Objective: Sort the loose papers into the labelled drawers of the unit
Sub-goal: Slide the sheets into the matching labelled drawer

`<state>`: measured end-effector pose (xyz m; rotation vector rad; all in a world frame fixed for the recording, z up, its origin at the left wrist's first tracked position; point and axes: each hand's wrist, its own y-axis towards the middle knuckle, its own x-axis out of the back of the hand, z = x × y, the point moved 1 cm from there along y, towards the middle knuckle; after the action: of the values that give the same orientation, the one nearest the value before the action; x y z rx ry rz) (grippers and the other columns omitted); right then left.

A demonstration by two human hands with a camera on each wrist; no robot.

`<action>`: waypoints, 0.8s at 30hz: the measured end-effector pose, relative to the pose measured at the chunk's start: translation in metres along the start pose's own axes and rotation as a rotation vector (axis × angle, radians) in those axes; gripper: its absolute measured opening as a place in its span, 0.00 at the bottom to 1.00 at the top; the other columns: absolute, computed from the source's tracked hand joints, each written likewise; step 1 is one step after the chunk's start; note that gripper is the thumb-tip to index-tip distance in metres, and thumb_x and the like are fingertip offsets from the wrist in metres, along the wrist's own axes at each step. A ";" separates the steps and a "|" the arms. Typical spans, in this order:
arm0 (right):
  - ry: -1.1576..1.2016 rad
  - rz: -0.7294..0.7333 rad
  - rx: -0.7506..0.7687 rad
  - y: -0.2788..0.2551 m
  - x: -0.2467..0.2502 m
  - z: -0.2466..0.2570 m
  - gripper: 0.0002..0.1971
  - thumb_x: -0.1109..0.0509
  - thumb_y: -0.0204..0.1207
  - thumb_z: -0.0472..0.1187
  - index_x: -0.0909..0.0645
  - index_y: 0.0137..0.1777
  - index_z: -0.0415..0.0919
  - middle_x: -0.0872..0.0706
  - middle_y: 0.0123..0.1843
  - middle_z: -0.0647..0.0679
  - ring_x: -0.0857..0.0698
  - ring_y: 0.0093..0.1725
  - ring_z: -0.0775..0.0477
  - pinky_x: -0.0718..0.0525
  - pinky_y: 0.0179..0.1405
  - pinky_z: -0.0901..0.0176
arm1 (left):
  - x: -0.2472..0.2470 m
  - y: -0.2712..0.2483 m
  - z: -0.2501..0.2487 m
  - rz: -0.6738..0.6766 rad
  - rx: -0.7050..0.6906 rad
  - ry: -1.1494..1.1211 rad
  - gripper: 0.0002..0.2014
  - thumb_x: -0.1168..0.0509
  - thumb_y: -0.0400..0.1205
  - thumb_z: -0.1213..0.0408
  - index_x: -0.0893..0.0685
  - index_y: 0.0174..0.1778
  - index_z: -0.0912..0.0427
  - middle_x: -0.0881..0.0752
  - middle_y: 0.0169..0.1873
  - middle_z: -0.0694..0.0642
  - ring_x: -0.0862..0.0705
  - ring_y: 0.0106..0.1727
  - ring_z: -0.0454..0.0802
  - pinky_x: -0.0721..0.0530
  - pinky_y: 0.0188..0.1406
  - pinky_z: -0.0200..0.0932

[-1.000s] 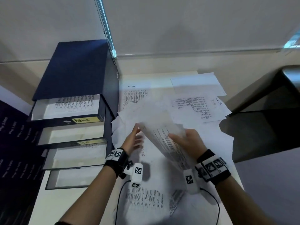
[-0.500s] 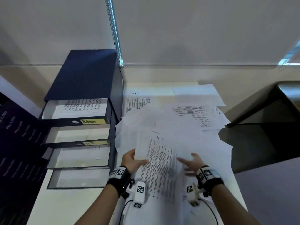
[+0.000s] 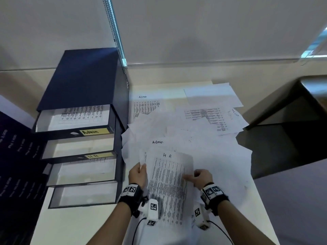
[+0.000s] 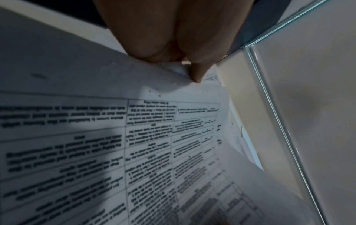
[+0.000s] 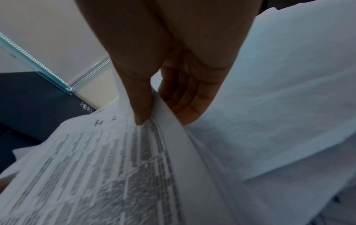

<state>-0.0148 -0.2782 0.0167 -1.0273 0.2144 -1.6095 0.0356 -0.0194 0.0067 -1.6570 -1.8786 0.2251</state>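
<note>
A dark blue four-drawer filing unit stands at the left of the pale table, all four drawers pulled out; the top drawer's yellow label reads "Admin", the second "HR", and the lower two labels cannot be read. Just right of it, the left hand is curled on the left edge of a white printed sheet headed "H R", thumb and fingers pinching it, as the left wrist view shows. The sheet is held raised over the scattered pile of loose white papers, among them one headed "Admin" just beyond it. At its right edge the right hand pinches the same sheet, thumb on top and fingers beneath. A second sheet may be caught up under either pinch and misfiled. The thin paper could buckle or snag on the drawer front on entry, and the projecting Admin drawer above partly overhangs the HR drawer's opening. A dark desk stands at the far right.
</note>
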 end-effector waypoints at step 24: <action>-0.329 -0.142 0.308 0.017 -0.003 -0.012 0.29 0.27 0.77 0.39 0.30 0.78 0.43 0.21 0.61 0.46 0.15 0.49 0.48 0.14 0.58 0.54 | -0.044 0.008 -0.002 0.010 -0.125 0.446 0.28 0.27 0.79 0.61 0.22 0.74 0.67 0.29 0.70 0.62 0.24 0.69 0.60 0.26 0.74 0.49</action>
<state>-0.0112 -0.2856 -0.0022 -1.0630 -0.3258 -1.5133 0.0448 -0.0599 -0.0102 -1.6348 -1.5694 -0.2461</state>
